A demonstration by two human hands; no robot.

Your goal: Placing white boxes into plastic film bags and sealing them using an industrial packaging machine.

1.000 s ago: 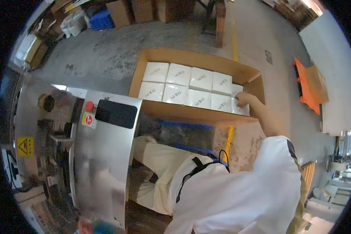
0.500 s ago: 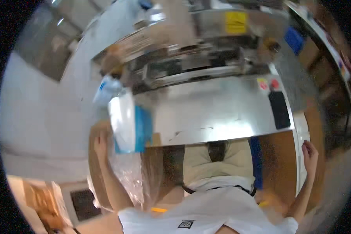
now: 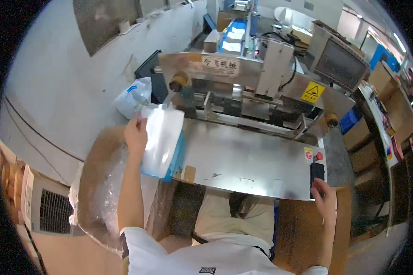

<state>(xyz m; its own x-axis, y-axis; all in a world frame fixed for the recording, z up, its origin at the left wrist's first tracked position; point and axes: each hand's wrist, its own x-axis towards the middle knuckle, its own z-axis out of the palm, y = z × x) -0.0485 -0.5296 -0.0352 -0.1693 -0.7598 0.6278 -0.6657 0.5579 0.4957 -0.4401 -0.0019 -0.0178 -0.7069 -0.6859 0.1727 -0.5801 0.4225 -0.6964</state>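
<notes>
Grey floor and a pale wall lay behind the steel packing machine (image 3: 261,91) at twelve o'clock. From far off I watched its flat steel table (image 3: 248,160). My left hand (image 3: 136,135), at nine o'clock, was closed on the top edge of a stack of clear plastic bags (image 3: 163,140), which rested on the table's left end. My right hand (image 3: 325,201), at four o'clock, lay open and held nothing, fingers by the black switch box (image 3: 317,173). I judged the work was only starting: bags gripped, none on the machine's belt yet. A carton lined with plastic wrap (image 3: 103,192) waited at eight o'clock.
</notes>
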